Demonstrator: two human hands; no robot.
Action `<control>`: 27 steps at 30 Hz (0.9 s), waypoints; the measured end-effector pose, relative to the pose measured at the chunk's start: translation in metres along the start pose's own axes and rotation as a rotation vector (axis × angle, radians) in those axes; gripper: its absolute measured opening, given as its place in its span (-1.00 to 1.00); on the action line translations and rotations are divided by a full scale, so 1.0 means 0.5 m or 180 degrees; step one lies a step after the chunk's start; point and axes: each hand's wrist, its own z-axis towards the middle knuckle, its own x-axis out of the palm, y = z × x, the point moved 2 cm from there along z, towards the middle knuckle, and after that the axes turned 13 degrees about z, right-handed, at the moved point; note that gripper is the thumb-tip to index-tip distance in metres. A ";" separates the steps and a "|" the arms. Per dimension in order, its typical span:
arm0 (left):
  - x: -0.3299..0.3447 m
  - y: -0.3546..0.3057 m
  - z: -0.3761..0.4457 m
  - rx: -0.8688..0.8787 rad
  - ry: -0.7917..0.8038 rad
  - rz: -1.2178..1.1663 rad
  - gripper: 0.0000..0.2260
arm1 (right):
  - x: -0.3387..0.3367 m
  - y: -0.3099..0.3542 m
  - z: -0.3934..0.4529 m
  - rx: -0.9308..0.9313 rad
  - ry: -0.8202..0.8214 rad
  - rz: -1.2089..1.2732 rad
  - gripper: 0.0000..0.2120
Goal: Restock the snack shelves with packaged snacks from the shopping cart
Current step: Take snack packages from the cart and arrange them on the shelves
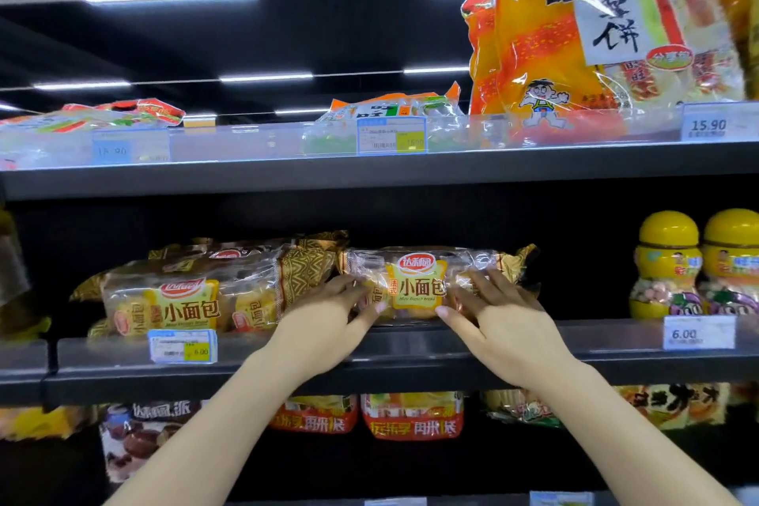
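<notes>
A clear pack of mini French bread (417,279) with a yellow label lies on the middle shelf (410,345), just behind its front lip. My left hand (324,318) holds the pack's left end, fingers on its front and thumb under the lower edge. My right hand (499,314) holds the right end the same way. More packs of the same bread (185,300) are stacked to the left on that shelf. The shopping cart is out of view.
Two yellow-capped candy jars (665,267) stand at the right of the middle shelf. The top shelf (369,173) carries orange rice-cracker bags (595,33), large at right, flat at left. Snack packs (410,415) fill the lower shelf. Price tags (698,333) hang on the shelf lips.
</notes>
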 end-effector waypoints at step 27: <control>0.044 -0.122 -0.667 -0.1265 -0.0321 0.0101 -0.60 | 0.180 0.158 -0.366 -0.2944 0.0771 0.2087 -0.57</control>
